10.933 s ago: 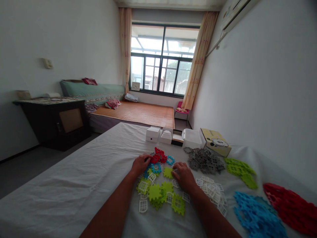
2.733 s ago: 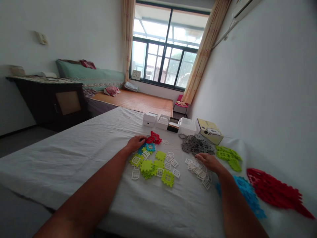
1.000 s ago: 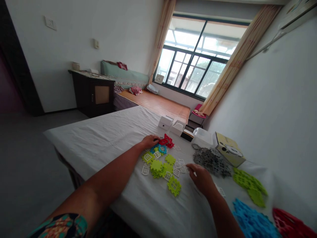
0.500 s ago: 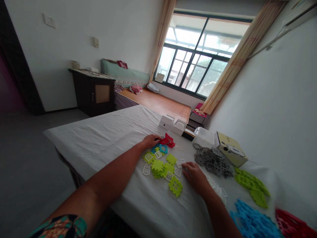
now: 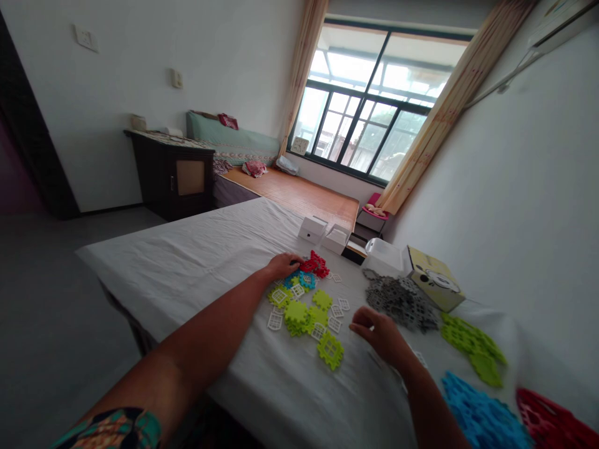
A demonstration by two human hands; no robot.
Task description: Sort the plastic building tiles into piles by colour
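My left hand (image 5: 284, 266) rests at the far left of the pile with its fingers curled beside the red notched plastic building pieces (image 5: 316, 265); what they grip, if anything, is hidden. Just below it are blue pieces (image 5: 306, 280). My right hand (image 5: 374, 328) hovers right of the pile, thumb and fingertips together; nothing I can name shows between them. Several lime-green pieces (image 5: 296, 311) lie between my hands, with white window-shaped pieces (image 5: 334, 324) around them. A lime-green piece with a window frame (image 5: 330, 350) is nearest me.
Along the right side of the cloth-covered table (image 5: 187, 249) lie a grey heap of pieces (image 5: 402, 304), lime-green pieces (image 5: 477, 349), a blue heap (image 5: 482, 411) and red pieces (image 5: 552, 418). Behind stand a yellow box (image 5: 435, 277), a clear tub (image 5: 386, 255) and small white boxes (image 5: 312, 229).
My right hand has moved slightly right and up, away from the white window pieces, with its fingers drawn together. The left hand keeps its place by the red pieces.
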